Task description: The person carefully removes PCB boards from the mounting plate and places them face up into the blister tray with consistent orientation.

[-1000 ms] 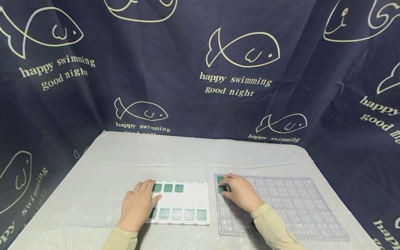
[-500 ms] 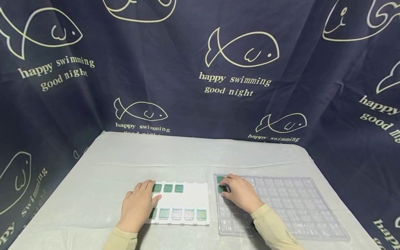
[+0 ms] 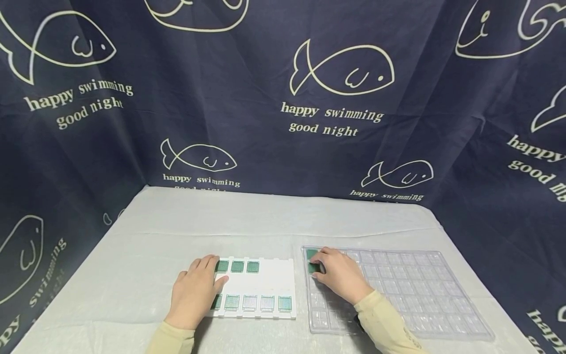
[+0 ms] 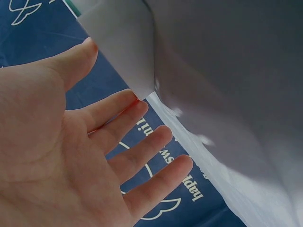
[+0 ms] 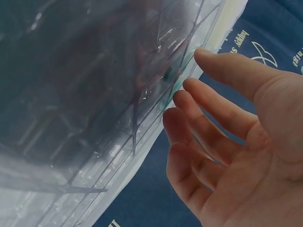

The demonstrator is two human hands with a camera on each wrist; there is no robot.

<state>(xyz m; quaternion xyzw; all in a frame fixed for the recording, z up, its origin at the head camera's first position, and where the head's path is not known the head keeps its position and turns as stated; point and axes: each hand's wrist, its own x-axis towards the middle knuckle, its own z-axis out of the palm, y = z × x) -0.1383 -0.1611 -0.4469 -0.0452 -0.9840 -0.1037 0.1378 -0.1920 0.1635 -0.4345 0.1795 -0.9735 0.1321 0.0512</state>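
My left hand point(image 3: 192, 295) lies over the left end of a white board point(image 3: 276, 278), thumb on its face and fingertips at its far edge; in the left wrist view the fingers are nearly straight. Small green gridded squares point(image 3: 237, 266) sit on the board in two rows, with some partly under the hand. Over the far left corner of a clear compartment tray point(image 3: 424, 334), my right hand point(image 3: 342, 275) pinches a green square point(image 3: 313, 267) between thumb and forefinger. Another green square point(image 3: 312, 253) lies in the corner compartment beyond it.
A white cloth covers the table point(image 3: 247, 216). Dark blue curtains point(image 3: 265, 98) with fish drawings hang behind and at both sides. The board and tray lie side by side, a narrow strip of cloth between them.
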